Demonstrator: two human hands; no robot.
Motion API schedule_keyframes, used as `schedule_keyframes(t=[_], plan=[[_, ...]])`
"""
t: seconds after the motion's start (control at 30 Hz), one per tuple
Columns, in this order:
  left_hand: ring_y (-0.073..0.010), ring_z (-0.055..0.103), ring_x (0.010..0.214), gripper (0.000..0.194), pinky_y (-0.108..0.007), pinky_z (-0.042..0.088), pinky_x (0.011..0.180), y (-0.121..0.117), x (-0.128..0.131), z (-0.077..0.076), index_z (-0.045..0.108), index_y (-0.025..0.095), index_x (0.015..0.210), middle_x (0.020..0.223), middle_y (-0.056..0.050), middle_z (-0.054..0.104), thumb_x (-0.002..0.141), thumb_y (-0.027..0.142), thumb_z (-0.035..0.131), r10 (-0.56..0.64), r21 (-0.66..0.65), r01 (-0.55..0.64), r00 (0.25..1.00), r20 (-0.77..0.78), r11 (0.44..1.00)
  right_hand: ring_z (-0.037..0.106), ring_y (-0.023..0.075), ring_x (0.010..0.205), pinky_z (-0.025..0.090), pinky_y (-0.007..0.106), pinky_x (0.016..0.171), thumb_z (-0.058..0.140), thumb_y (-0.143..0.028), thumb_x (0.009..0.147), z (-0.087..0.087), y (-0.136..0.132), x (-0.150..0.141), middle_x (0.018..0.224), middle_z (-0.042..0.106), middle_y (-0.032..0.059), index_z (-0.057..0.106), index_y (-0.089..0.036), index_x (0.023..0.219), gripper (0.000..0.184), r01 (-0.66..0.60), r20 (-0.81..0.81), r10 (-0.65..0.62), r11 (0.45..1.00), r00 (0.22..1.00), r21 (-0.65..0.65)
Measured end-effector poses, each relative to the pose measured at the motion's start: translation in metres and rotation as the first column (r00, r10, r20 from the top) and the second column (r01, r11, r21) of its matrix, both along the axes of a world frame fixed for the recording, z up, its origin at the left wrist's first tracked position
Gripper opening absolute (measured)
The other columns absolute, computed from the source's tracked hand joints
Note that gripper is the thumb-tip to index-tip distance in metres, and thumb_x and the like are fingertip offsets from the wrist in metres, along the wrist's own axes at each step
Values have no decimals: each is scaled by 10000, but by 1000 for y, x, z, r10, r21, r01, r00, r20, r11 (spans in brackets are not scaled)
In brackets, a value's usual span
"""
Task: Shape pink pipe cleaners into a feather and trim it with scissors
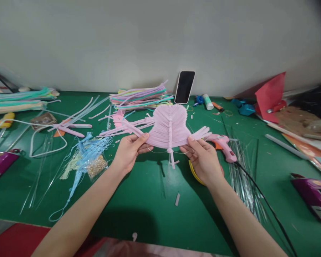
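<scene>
While its eight-o'clock edge is pinched by the left hand (127, 152), a pink ribbed piece (162, 130) is held above the green surface (141, 192), its four-o'clock edge by the right hand (204, 160); shaping seems under way, even support needed.

Left hand (130, 151) and right hand (203, 159) are both bare, mid-frame, slim bare forearms (88, 201) below. Pinkish cloth (139, 248) at bottom centre, can't tell if it's worn.

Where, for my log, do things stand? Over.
Left hand, right hand: fingers pinching opposite sides of pink fan-shaped piece. Piece raised above green table. Glue gun near right hand.
</scene>
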State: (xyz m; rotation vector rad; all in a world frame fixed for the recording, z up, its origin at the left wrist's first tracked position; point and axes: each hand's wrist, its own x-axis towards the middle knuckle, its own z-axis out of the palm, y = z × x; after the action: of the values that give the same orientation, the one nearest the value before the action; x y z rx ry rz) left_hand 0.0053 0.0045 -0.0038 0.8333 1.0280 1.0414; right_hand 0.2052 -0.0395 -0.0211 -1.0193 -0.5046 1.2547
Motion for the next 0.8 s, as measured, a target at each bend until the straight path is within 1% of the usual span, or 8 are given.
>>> schedule_keyframes(t=[0.17,0.27,0.37,0.43,0.53,0.7,0.8], plan=[[-149,710,634,280,-246,612,684,1,0,0,745,106,755,757,-82,763,661,355,833,0,-7,0,1000,-13,1000,676,97,539,609,177,617,884,-357,554,-1,1,2,590,696,-39,661,-184,651,299,7,-29,-8,999,1000,-32],[-154,713,635,245,-259,611,697,1,-1,0,732,110,736,746,-79,759,693,336,814,9,-17,-9,1000,-10,1000,695,106,576,604,162,618,846,-371,623,-1,1,2,656,732,-12,676,-178,712,272,-27,-61,24,999,998,-40],[-155,714,636,241,-265,610,707,2,-1,0,726,111,739,745,-79,758,705,336,806,9,-17,-9,1000,-10,1000,708,122,598,610,185,631,779,-394,714,-1,1,2,698,751,3,678,-181,737,237,-54,-79,48,996,996,-68],[-155,712,630,243,-268,609,704,2,-1,0,726,109,739,740,-79,757,704,337,806,9,-18,-9,1000,-11,1000,719,132,636,613,199,649,767,-381,732,-1,1,2,722,759,3,684,-187,752,212,-57,-81,51,996,995,-68],[-154,710,627,241,-264,607,697,2,-1,0,729,109,736,743,-80,758,703,336,804,9,-12,-9,1000,-12,1000,726,132,690,615,200,673,790,-352,713,-2,1,3,758,766,-4,696,-195,775,193,-45,-81,42,998,996,-44],[-146,706,624,212,-249,604,677,1,-1,0,722,110,736,722,-65,751,714,307,796,15,-6,-15,1000,16,1000,708,112,637,620,194,655,839,-349,651,-6,2,4,705,746,-24,690,-192,724,229,-28,-72,25,999,997,-38],[-136,703,616,204,-235,603,659,2,-1,0,706,110,740,725,-58,747,716,292,795,33,-13,-32,998,52,999,703,107,622,624,201,667,849,-353,636,-6,1,2,681,734,-34,678,-191,706,246,-19,-49,17,999,999,-36]])
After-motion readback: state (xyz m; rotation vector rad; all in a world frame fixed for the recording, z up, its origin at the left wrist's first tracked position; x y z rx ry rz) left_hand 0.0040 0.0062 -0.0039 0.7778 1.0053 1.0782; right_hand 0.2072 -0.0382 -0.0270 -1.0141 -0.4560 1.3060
